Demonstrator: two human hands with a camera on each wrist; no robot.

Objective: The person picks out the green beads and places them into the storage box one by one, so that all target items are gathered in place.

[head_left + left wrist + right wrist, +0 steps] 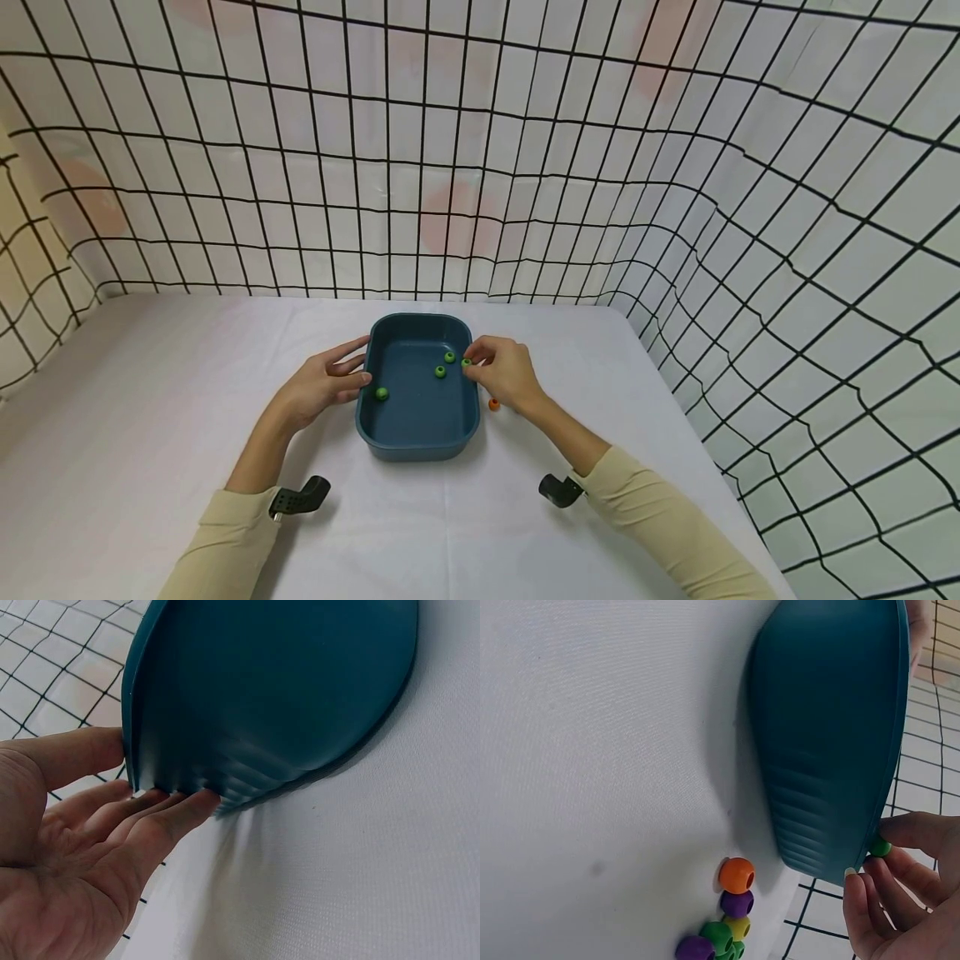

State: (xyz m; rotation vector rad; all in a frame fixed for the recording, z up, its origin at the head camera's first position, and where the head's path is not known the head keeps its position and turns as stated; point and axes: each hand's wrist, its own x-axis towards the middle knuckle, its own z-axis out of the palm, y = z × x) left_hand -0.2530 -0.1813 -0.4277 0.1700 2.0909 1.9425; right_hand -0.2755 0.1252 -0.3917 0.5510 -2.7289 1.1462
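A dark blue rectangular bin (417, 425) stands on the white-covered table. My left hand (322, 390) rests against its left side, thumb at the rim and fairly straight fingers touching the outer wall, as the left wrist view shows. At the right rim, my right hand (507, 372) pinches a green bead (879, 846) between thumb and fingers. Inside the bin lie three green beads, one green bead (382, 393) near the left wall and the others towards the right. An orange bead (737, 875) sits on the table right of the bin.
In the right wrist view, a purple bead (737, 904), a yellow bead (737, 928) and several green and purple beads lie beside the orange one; my right hand mostly hides them from the head view. Black wire mesh (405, 158) borders the table's back and right.
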